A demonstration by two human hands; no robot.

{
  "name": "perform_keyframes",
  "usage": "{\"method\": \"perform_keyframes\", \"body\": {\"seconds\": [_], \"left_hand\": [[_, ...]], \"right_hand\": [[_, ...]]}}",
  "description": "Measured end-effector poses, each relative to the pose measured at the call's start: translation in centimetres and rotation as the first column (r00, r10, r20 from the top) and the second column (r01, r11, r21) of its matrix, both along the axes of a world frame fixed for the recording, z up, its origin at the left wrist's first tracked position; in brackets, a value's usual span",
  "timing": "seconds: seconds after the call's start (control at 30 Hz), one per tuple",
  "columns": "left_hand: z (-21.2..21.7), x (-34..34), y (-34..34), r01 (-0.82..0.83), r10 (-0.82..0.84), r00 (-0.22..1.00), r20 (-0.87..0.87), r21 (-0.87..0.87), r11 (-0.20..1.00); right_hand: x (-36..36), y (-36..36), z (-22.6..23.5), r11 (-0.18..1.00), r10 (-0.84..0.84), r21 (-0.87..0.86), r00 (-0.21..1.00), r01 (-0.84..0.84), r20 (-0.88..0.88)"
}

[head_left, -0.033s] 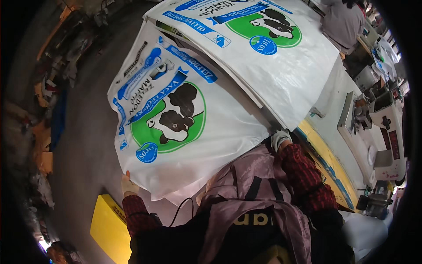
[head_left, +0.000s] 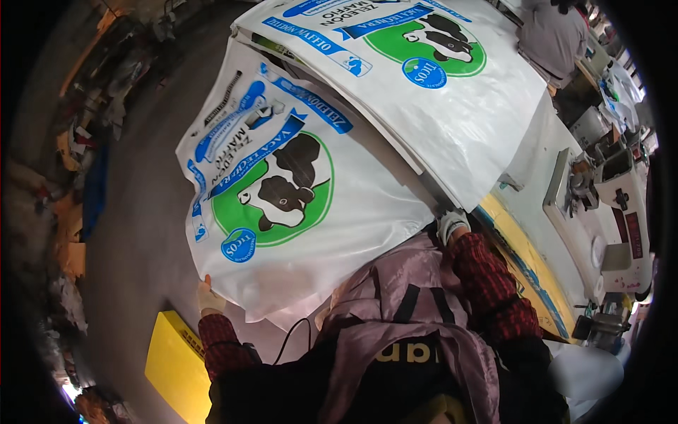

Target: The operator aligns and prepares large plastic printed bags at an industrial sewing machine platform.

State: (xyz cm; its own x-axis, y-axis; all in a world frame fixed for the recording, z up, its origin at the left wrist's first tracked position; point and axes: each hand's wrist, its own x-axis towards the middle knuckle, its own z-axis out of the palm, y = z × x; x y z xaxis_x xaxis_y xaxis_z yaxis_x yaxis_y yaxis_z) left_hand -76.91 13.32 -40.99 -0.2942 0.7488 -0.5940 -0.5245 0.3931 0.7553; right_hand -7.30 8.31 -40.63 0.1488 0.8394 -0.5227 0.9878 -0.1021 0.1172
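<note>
- a person seen from above holds a large white woven sack (head_left: 282, 205), printed with a black-and-white cow on a green circle, spread flat in front of the chest; it lies left of centre, partly over a stack of matching sacks (head_left: 438, 78) farther away.
- the left hand (head_left: 208, 297) is closed on the sack's near left corner, fingers pinching the edge.
- the right hand (head_left: 450, 225), in a pale glove, is at the sack's near right edge; it looks closed on the material, though the fingers are partly hidden.
- risk, as a judgement: the sack is wide and slick-looking and held only by two corners, so it could sag in the middle, fold on itself, or slide out of the lighter left-hand pinch.
- risk: its far edge rests on the stack, so pulling it could drag the next sack askew.
- to the right, a yellow-edged tabletop (head_left: 526, 254) carries a white sewing machine (head_left: 621, 212); a loose sack edge could snag there.
- a yellow board (head_left: 173, 360) sits near left, low by the left arm.
- another person (head_left: 554, 35) in grey stands far right.
- the grey floor (head_left: 131, 205) on the left is bordered by cluttered scraps (head_left: 70, 212).
</note>
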Motion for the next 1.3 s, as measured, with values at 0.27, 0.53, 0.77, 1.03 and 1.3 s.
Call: {"method": "perform_keyframes", "body": {"seconds": [0.27,0.53,0.77,1.03,1.3], "left_hand": [[1.7,7.6,-6.5,0.073,-0.056,0.996,0.074,-0.263,0.962],[-1.6,12.7,-17.0,0.620,-0.860,0.073,-0.505,-0.653,0.436],[1.4,16.1,-13.8,0.206,-0.309,0.036,-0.950,-0.296,0.933],[8.5,13.1,-19.5,0.089,-0.242,0.066,-0.968,-0.236,0.968],[2.8,15.4,-20.8,0.310,-0.524,-0.411,-0.746,-0.654,0.690]], "right_hand": [[1.5,0.8,-0.9,0.979,-0.194,-0.071,0.980,0.190,-0.045],[3.9,2.1,-5.1,0.992,-0.069,-0.101,0.997,0.071,0.029],[2.5,2.1,-1.7,1.000,-0.013,-0.028,0.997,0.011,-0.082],[1.2,2.3,0.4,0.977,-0.094,0.161,0.956,0.143,-0.279],[2.8,2.9,-6.7,0.920,-0.259,0.186,0.892,0.345,-0.371]]}}
